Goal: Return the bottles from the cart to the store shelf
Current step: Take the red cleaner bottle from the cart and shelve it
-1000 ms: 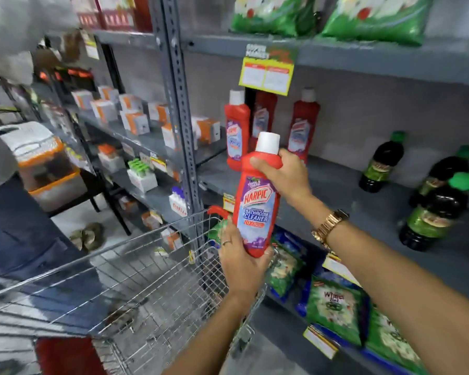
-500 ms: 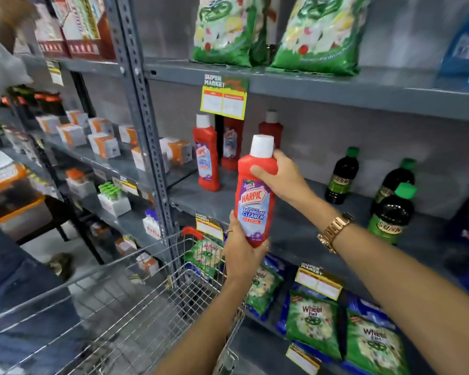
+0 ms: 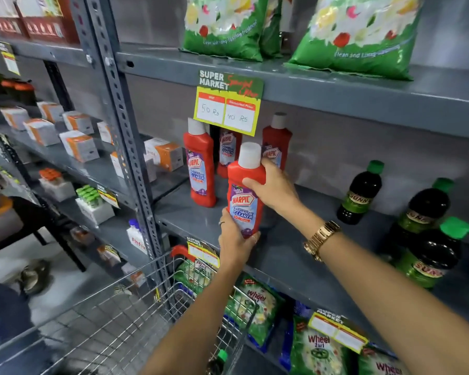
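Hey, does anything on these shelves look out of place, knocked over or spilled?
Nothing stands out. The red Harpic bottles on the grey shelf stand upright, as do the dark green-capped bottles. No spill shows. The held Harpic bottle, in both hands, is not yet set down.

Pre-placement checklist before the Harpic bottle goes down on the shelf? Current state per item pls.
1. Hold on the red Harpic bottle: left hand cups the base, right hand wraps the shoulder. Ok.
2. Bottle attitude: near upright, white cap on top. Ok.
3. Landing spot: bare grey shelf under and right of the bottle. Ok.
4. Clearance to the three shelved Harpic bottles: they stand behind and left, no contact seen. Ok.
5. Clearance to the dark green-capped bottles: well off to the right. Ok.
6. Bottles left in the cart: one green cap shows at the bottom edge; the rest is hidden. Cannot tell.
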A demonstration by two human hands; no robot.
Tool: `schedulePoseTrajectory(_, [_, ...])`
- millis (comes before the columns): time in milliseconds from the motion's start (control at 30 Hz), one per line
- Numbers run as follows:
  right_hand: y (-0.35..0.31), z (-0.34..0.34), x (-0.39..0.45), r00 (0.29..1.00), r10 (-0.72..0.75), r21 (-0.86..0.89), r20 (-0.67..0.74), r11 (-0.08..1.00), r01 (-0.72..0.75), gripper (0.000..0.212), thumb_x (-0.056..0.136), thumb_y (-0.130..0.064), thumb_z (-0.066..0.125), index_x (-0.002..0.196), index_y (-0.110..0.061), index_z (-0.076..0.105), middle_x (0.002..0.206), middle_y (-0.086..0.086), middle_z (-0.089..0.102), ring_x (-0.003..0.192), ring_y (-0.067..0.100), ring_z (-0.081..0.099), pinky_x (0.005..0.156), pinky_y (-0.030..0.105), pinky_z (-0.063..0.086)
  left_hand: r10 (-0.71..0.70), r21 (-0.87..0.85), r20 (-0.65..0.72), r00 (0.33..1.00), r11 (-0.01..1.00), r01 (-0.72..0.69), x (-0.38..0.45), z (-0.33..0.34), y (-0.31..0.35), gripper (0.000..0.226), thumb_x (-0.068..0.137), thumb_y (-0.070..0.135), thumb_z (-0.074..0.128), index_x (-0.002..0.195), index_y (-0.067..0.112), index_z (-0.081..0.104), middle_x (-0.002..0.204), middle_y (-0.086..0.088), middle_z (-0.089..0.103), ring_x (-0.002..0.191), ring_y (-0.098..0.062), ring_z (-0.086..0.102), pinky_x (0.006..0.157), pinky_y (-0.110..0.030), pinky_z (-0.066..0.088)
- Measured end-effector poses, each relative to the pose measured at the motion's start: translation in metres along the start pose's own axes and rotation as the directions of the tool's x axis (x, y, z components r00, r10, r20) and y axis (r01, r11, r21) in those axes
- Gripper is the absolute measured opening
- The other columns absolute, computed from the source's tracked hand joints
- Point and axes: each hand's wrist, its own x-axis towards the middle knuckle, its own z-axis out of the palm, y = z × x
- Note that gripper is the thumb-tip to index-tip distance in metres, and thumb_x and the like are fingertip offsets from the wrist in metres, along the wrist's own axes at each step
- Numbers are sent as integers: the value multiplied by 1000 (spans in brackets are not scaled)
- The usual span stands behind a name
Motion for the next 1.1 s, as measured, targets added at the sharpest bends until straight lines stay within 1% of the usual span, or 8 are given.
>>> schedulePoseTrajectory(267, [9,13,36,999,-4,-22,-39,1000,3,51,85,-29,59,130,-14,42,130,10,58,116,27,57,89,32,45,18,2,26,999,1000,-18,41,4,-5,88,66,21,83,134,16,28,127,-8,52,113,-22,53,96,-32,43])
schedulePoseTrajectory(533, [13,19,39,998,-14,52,-68,999,18,54,86,-29,58,135,-15,39,134,8,55,120,25,54,96,35,45,-10,-15,46,999,1000,11,47,2,-2,85,67,22,84,134,12,33,128,-9,54,116,-22,52,100,-36,43])
schedulePoseTrajectory(733, [21,24,26,999,10,140,-32,990,-5,62,90,-29,52,144,-22,22,147,5,41,131,22,44,106,43,42,-86,31,57,995,996,85,34,-15,-11,78,67,27,83,129,6,41,124,-11,56,115,-26,54,98,-42,47])
schedulePoseTrajectory(833, [29,40,2,978,-13,91,-209,995,32,62,90,-28,52,143,-13,25,150,11,35,137,25,34,112,41,34,-74,36,-4,997,997,74,8,-35,-24,60,75,21,77,126,8,47,117,-2,55,107,-18,54,97,-39,48])
schedulePoseTrajectory(900, [32,56,-19,926,-41,64,-376,996,70,49,88,-22,53,132,-6,41,137,16,48,125,29,44,106,37,38,-33,84,-80,996,996,39,-13,-51,-35,43,81,20,71,118,8,53,108,-8,60,98,-23,57,91,-42,50])
schedulePoseTrajectory(967, [33,78,-41,889,-47,96,-456,990,101,30,85,-16,54,112,-4,54,113,16,59,102,26,53,89,28,40,-2,178,-126,992,984,25,-35,-65,-49,33,86,20,65,113,5,56,106,-14,62,97,-27,57,87,-40,48])
schedulePoseTrajectory(1033, [35,104,-63,893,-25,141,-449,985,98,15,83,-12,55,93,-2,59,92,17,63,85,21,52,74,25,37,-41,228,-140,989,971,72,-54,-79,-64,27,90,23,60,108,3,58,102,-15,64,88,-25,57,80,-36,46])
schedulePoseTrajectory(1100, [41,129,-83,928,38,179,-371,983,31,10,84,-10,55,85,-2,62,82,18,66,79,27,56,67,27,35,-151,249,-93,984,953,170,-71,-90,-83,23,90,23,59,104,5,58,96,-13,66,78,-19,57,75,-34,50])
